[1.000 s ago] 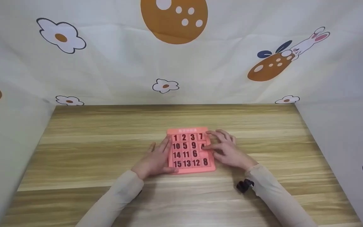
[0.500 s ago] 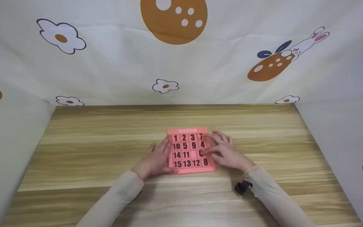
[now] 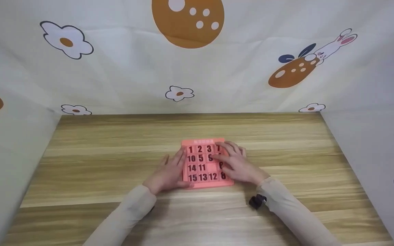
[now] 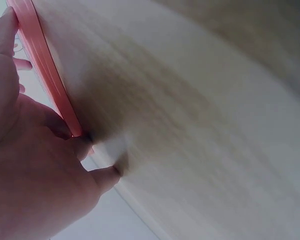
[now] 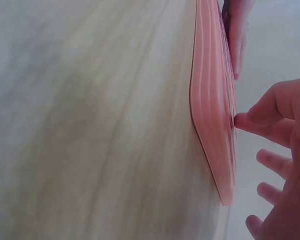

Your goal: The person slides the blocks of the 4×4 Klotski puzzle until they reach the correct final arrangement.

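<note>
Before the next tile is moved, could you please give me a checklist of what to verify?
1. Number puzzle flat on the table: ok.
2. Left hand steadying the puzzle's left edge: ok, it rests against it.
3. Empty slot visible: ok, between 11 and 6.
4. Tile 9 directly above that slot: ok.
5. Right column fully readable: not ok, the right hand partly covers it.
6. Right hand pressing tile 9: cannot tell.

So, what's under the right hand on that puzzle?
On the pink puzzle, the right hand partly covers the 7 tile, 9 tile and 6 tile. The tile between 7 and 6 is mostly covered; its number can't be read.
</note>
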A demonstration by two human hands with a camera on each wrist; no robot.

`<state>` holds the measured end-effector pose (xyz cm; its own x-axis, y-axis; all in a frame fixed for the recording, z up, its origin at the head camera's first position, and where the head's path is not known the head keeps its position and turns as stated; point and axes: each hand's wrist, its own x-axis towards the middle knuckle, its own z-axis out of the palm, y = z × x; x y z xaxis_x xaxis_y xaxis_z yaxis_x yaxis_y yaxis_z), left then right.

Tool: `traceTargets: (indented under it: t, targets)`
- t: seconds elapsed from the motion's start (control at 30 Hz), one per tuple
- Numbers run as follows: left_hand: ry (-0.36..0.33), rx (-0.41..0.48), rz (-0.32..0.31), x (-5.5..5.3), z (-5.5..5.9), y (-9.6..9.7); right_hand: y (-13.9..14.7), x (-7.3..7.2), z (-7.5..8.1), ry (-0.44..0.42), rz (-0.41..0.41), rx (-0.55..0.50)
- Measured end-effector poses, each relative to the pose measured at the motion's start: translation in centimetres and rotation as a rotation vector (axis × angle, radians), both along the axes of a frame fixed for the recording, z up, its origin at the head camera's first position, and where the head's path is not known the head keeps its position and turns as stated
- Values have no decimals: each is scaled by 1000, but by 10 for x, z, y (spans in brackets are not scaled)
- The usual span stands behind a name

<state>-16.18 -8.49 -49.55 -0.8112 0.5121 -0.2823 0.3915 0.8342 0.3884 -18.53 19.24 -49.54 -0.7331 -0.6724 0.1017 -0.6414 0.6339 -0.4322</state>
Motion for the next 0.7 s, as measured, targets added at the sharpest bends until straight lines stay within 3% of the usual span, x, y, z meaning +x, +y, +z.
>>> traceTargets:
  t: [0.23,0.47,0.7]
  targets:
    - [4,-7,4,-1,0,-1,6,4,1,-48,57,-69]
    - [-11,36,14,-2,-1,0,9,5,-1,-35,-2,-52]
    - [-20,7,8,0,-2,1,4,-2,-3,-16,-54,-48]
